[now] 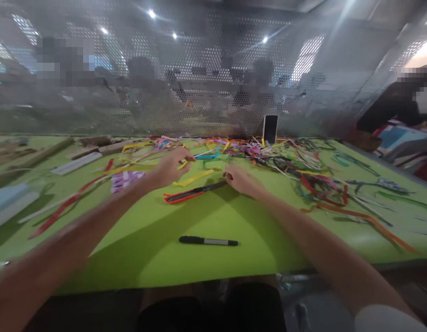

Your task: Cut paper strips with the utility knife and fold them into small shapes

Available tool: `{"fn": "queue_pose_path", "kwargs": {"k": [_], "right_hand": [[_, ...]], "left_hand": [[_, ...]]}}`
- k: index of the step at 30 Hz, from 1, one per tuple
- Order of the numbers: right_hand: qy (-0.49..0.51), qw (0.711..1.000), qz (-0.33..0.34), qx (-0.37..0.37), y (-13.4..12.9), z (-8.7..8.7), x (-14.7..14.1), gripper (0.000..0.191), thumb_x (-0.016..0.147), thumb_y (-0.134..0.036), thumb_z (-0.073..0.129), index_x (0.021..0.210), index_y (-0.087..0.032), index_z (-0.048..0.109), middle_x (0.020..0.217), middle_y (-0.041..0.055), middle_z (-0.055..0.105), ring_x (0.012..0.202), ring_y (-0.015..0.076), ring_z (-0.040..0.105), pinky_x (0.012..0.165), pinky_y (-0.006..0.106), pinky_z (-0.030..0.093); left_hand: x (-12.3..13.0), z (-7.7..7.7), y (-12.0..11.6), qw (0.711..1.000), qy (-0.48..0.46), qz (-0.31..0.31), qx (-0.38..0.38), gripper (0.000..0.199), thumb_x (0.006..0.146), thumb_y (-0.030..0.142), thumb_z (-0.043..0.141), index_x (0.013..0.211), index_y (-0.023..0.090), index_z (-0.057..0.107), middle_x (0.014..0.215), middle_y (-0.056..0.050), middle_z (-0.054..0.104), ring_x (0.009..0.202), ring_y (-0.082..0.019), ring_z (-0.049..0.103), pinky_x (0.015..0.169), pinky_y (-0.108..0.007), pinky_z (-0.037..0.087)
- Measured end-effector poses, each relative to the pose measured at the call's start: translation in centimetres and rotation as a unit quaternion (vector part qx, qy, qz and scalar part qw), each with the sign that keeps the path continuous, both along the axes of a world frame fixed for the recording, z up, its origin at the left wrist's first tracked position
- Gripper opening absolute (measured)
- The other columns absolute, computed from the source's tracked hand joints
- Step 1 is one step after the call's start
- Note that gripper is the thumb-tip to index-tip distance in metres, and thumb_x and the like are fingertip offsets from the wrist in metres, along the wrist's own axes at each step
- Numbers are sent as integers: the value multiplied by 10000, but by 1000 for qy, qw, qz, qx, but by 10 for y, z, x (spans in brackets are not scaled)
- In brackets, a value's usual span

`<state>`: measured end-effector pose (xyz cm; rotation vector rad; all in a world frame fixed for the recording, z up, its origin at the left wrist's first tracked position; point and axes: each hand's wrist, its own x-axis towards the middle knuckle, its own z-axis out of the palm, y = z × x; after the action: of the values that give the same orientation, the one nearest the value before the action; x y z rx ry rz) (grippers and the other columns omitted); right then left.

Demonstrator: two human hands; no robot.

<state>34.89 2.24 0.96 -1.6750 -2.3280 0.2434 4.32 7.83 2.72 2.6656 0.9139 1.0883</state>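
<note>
My left hand [172, 168] is over the green table, its thumb and fingers apart with nothing visible between them. Just to its right lie blue strips [208, 156] and a yellow strip [198, 178]. My right hand [241, 180] has its fingers curled together at the right end of a dark strip-like piece; whether it grips this piece is unclear. A cutter with a red-orange edge [184, 196] lies left of that hand, its dark end meeting the piece. Nearer to me rests a black marker [208, 241], touched by neither hand.
Tangled coloured strips [255, 150] spread along the table's back, where a phone [270, 129] stands upright. Orange strips [369, 219] lie right. A red strip [73, 198], a woven purple-and-white piece [125, 180] and a white bar [77, 163] lie left. A person [403, 106] sits at the far right.
</note>
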Motion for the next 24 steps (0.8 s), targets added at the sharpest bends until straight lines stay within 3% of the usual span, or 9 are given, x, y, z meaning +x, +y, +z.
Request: {"fn": "queue_pose_path", "kwargs": {"k": [3, 8, 12, 18, 21, 24], "right_hand": [[16, 1000, -12, 19, -2, -4, 4, 233, 1103, -373, 723, 1176, -153, 742, 1235, 88, 740, 1191, 245, 713, 1097, 495, 599], [53, 996, -66, 38, 0, -4, 6, 250, 1109, -370, 715, 1240, -158, 737, 1269, 93, 736, 1193, 245, 716, 1091, 493, 605], [80, 985, -146, 50, 0, -2, 11, 269, 1116, -394, 705, 1237, -157, 735, 1190, 80, 744, 1088, 224, 734, 1019, 460, 634], [115, 969, -212, 46, 6, -1, 22, 267, 1127, -427, 686, 1131, -166, 740, 1115, 62, 745, 972, 183, 725, 916, 372, 650], [138, 962, -231, 41, 7, 10, 34, 264, 1135, -430, 674, 1122, -174, 737, 1093, 59, 741, 916, 161, 714, 853, 329, 650], [177, 951, -244, 64, 4, 31, 47, 298, 1127, -432, 690, 1181, -140, 716, 1049, 49, 724, 855, 156, 711, 775, 316, 648]], "left_hand": [[-1, -31, 27, 999, 5, 26, 39, 189, 988, 275, 561, 1057, 214, 726, 1112, -95, 745, 1150, -291, 692, 1099, -503, 601], [-25, -62, 33, 995, 16, 73, 70, 272, 1002, 234, 563, 1220, 225, 724, 1285, -118, 728, 1266, -337, 654, 1176, -590, 544], [-26, -66, 28, 992, 11, 85, 93, 304, 1036, 210, 556, 1308, 229, 693, 1410, -134, 683, 1359, -348, 623, 1199, -608, 538], [-18, -67, 23, 992, -6, 65, 107, 335, 1021, 140, 565, 1313, 259, 678, 1414, -124, 677, 1356, -338, 655, 1183, -616, 568], [-21, -67, 24, 992, -17, 62, 104, 352, 1007, 143, 570, 1306, 289, 684, 1407, -115, 684, 1338, -342, 673, 1159, -632, 587], [-25, -66, 28, 993, -17, 61, 101, 366, 1014, 146, 551, 1324, 293, 676, 1394, -110, 697, 1337, -323, 679, 1166, -626, 589]]}}
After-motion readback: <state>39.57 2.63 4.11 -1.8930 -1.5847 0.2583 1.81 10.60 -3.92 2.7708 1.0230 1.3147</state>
